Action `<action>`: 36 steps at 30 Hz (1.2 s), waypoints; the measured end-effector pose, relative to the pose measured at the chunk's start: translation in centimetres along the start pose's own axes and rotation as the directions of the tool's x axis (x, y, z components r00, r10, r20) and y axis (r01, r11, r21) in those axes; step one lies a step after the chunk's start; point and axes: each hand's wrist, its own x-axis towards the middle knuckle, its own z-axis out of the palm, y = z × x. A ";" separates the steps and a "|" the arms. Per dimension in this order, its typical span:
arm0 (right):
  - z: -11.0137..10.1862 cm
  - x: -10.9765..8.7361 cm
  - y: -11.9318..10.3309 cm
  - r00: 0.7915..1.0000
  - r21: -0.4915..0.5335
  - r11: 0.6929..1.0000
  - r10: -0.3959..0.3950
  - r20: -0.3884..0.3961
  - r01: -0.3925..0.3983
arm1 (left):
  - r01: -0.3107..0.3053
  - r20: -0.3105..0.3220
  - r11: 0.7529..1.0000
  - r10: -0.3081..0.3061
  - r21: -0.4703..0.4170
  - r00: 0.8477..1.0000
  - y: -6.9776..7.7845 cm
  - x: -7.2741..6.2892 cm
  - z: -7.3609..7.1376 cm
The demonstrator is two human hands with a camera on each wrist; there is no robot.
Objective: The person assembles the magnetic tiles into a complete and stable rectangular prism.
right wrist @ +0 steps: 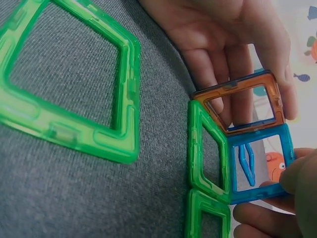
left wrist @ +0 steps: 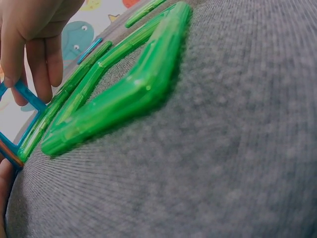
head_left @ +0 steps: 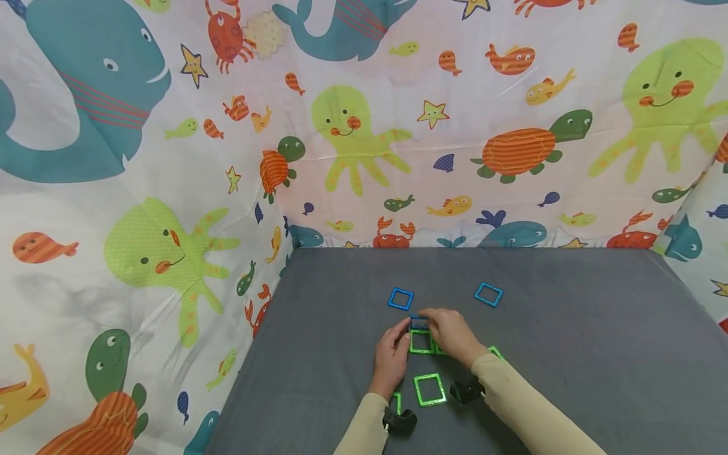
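My left hand [head_left: 391,357] holds an upright orange magnetic tile [right wrist: 233,88], its fingers behind the frame and one digit along the top edge. With my right hand [head_left: 453,333] I pinch the edge of an upright blue magnetic tile [right wrist: 260,196]. The orange and blue tiles meet at a corner. Both stand along edges of a flat green magnetic tile [head_left: 421,351], which touches a second green tile [right wrist: 195,210]. In the left wrist view the blue tile [left wrist: 30,94] hangs beneath my right fingers, while little of my left hand shows.
Nearer me lies a loose green tile [head_left: 430,402]. Another green tile [head_left: 398,402] is partly hidden by my left wrist, and one [head_left: 497,352] by my right arm. Two blue tiles, left [head_left: 401,308] and right [head_left: 489,304], lie farther back on the grey cloth [head_left: 318,354].
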 end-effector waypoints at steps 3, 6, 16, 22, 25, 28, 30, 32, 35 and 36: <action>0.0 0.1 0.1 1.000 0.000 1.000 -0.001 0.007 0.001 | 0.000 0.000 1.000 0.000 -0.004 1.000 0.0 0.0 0.0; -0.4 -0.1 0.5 1.000 0.010 1.000 0.007 0.030 -0.007 | 0.008 0.003 1.000 -0.008 -0.009 1.000 0.1 0.0 0.0; -4.9 -2.7 3.6 0.999 0.015 0.999 0.048 0.012 -0.049 | 0.026 0.004 0.999 -0.026 -0.029 1.000 0.1 -0.1 0.1; -6.9 -5.7 5.7 0.995 0.002 0.995 0.102 -0.021 -0.102 | 0.035 0.009 0.999 -0.035 -0.015 0.999 0.2 -0.2 0.0; -7.6 -7.2 6.4 0.991 -0.012 0.992 0.125 -0.038 -0.125 | 0.048 0.013 0.999 -0.048 -0.021 0.999 0.3 -0.2 -0.1; -8.0 -8.5 7.0 0.990 -0.028 0.991 0.130 -0.059 -0.132 | 0.050 0.017 0.998 -0.050 -0.023 0.999 0.5 -0.3 -0.2; -8.2 -9.1 7.3 0.990 -0.036 0.991 0.124 -0.072 -0.127 | 0.048 0.019 0.999 -0.048 -0.023 0.999 0.5 -0.3 -0.2; -8.3 -9.7 7.4 0.990 -0.046 0.991 0.120 -0.080 -0.124 | 0.047 0.020 0.999 -0.047 -0.022 0.999 0.6 -0.3 -0.2; -8.4 -10.2 7.2 0.989 -0.053 0.989 0.133 -0.070 -0.137 | 0.055 0.022 0.998 -0.054 -0.022 0.998 0.5 -0.3 -0.1; -8.4 -10.3 7.1 0.988 -0.055 0.988 0.142 -0.063 -0.145 | 0.061 0.023 0.998 -0.061 -0.021 0.998 0.5 -0.2 -0.1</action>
